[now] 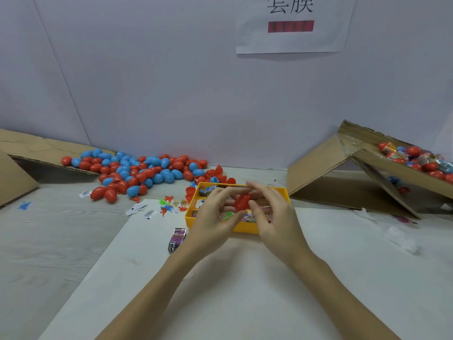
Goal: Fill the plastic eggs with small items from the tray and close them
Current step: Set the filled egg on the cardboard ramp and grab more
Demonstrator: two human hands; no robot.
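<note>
A red plastic egg sits between my two hands, just above the yellow tray. My left hand grips it from the left with curled fingers and thumb. My right hand pinches it from the right, its fingers slightly blurred. The tray holds several small colourful packets, partly hidden by my hands. Whether the egg is closed I cannot tell.
A heap of red and blue eggs spills from a flattened carton at the back left. Open red egg halves lie behind the tray. A tilted carton at the right holds filled eggs. Small plastic toys, paper labels and a purple packet lie left of the tray.
</note>
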